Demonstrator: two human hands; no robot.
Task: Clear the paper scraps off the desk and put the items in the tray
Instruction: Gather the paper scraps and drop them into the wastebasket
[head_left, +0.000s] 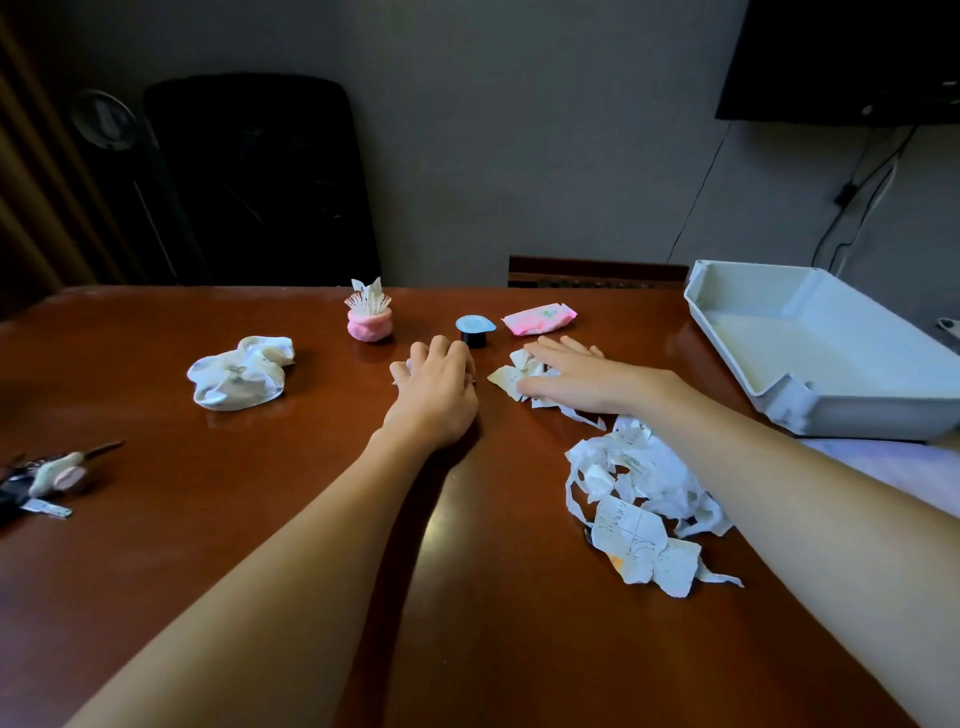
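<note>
Both arms reach over the brown desk. My left hand is curled at mid-desk, with a bit of white paper showing at its fingertips. My right hand lies flat, fingers spread, on a small cluster of paper scraps. A bigger heap of torn paper scraps lies nearer, under my right forearm. The white tray stands at the right edge with nothing in it. A blue-lidded black cup, a pink packet and a pink toothpick holder sit just beyond my hands.
A crumpled white cloth lies to the left. Keys with a plush charm rest at the left edge. A black chair stands behind the desk, and a dark screen hangs on the wall with cables below.
</note>
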